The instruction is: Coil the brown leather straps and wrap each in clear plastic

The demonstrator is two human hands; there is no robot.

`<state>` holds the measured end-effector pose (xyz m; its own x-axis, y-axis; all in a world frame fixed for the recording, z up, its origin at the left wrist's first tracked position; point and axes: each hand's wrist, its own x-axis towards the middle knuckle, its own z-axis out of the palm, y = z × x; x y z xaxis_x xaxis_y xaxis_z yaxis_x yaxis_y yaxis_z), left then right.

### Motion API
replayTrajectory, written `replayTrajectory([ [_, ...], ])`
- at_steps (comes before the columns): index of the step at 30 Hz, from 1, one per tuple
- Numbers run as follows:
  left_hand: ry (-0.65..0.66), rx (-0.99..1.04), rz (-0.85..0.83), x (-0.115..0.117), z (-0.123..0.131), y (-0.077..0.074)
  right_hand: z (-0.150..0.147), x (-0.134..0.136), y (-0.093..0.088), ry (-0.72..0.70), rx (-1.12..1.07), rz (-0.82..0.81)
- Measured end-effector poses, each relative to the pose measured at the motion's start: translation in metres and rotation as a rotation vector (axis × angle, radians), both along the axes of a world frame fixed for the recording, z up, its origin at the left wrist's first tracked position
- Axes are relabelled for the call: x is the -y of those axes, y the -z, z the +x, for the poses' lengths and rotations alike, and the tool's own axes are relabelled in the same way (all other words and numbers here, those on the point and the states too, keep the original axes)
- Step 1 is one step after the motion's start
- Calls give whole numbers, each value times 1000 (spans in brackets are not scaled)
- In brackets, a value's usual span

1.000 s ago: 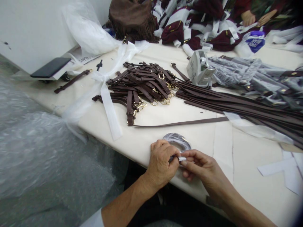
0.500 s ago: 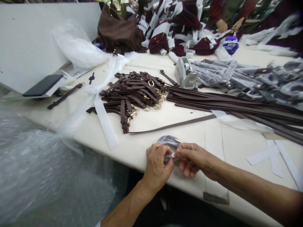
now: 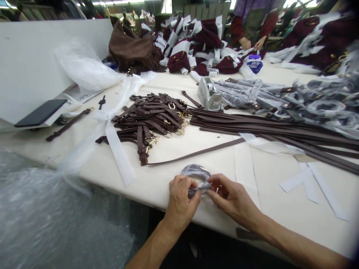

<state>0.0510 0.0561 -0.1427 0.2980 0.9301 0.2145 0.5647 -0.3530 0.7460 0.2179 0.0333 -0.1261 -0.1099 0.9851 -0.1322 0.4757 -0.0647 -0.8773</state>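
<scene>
Coil point(image 3: 196, 170), cream tabletop point(image 3: 157, 183) (workroom point(image 3: 193, 12) beyond, apparently).

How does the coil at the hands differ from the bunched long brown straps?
The coil is wound into a ring; the long brown straps lie stretched out. The coil looks greyish and wrapped; the long brown straps are unwrapped. The left hand grips the coil, with the right hand at its edge; no hand touches the long brown straps. Both are at the same pale table.

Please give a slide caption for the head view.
Left hand and right hand hold a wrapped coil near piled brown straps.
</scene>
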Motion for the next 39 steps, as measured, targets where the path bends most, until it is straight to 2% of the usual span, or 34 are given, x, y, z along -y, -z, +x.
replayTrajectory([
  [1, 6, 4, 4, 0, 0, 0, 3, 0, 3, -44, 108, 114],
  [3, 30, 15, 21, -1, -1, -1, 9, -2, 8, -149, 263, 239],
  [7, 99, 30, 70, -2, -4, -1, 21, -15, 11, -346, 338, 309],
  [10, 164, -1, 111, -3, -8, 0, 27, -20, 10, -425, 341, 367],
  [13, 242, -42, 128, -3, -12, 2, 29, -21, 11, -429, 333, 398],
  [16, 264, -82, 196, -2, -12, 5, 28, -20, 12, -430, 321, 410],
  [21, 214, -149, 321, 2, -7, 7, 29, -20, 13, -432, 338, 414],
  [29, 98, -167, 264, 9, 5, 2, 29, -19, 15, -434, 359, 414],
  [32, 96, -214, 272, 9, 6, 3, 29, -19, 14, -441, 383, 415],
  [35, 118, -265, 293, 8, 5, 3, 30, -10, 13, -412, 416, 435],
  [39, 114, -265, 321, 7, 6, 7, 27, 12, 17, -390, 471, 581],
])
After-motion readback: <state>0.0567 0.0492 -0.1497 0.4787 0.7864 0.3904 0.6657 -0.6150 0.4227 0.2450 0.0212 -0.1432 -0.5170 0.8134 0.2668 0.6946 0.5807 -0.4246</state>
